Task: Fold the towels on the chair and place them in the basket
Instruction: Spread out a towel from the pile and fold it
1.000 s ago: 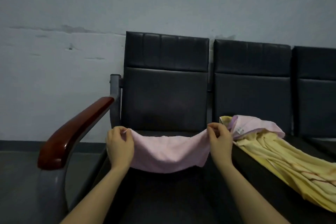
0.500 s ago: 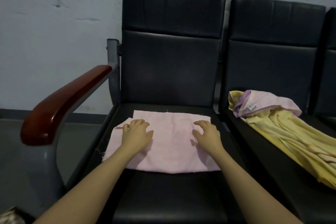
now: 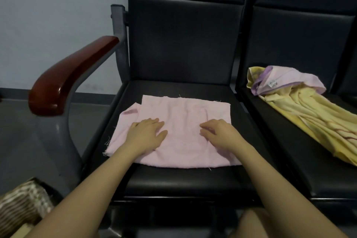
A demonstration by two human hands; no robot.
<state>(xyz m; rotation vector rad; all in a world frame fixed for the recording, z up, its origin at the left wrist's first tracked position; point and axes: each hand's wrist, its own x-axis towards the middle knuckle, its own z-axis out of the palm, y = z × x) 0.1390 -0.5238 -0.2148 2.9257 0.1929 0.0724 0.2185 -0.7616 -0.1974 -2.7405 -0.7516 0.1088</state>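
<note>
- The pink towel [image 3: 185, 129] lies folded flat on the chair [image 3: 181, 179] seat.
- The left hand [image 3: 146, 135] and right hand [image 3: 220, 135] press on the towel, fingers relaxed, grasping nothing.
- The basket [image 3: 21, 205] sits left of the chair.

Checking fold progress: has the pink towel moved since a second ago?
Yes. The pink towel, earlier held up before the backrest, now lies flat on the seat under both hands.

Left hand [image 3: 147, 135] and right hand [image 3: 219, 135] lie flat, palms down.
</note>
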